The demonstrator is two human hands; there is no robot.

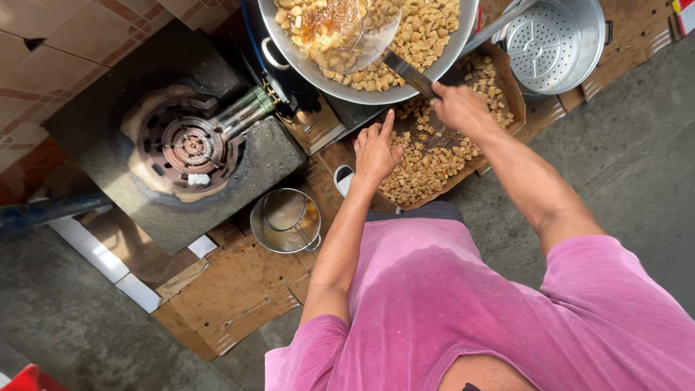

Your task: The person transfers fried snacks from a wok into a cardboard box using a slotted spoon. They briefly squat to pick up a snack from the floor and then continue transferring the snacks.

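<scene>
At the left of the frame a gas burner (192,145) is sitting in a stone block, with a small metal pot (286,221) lying below it at centre. The left hand (376,150) is hovering, fingers spread apart, over fried golden pieces (427,170) on brown paper, while the right hand (456,108) is gripping, clamped shut, a ladle handle (409,72) reaching into the large metal wok (362,90) at the upper centre. A perforated steamer pot (554,43) is standing at the upper right
</scene>
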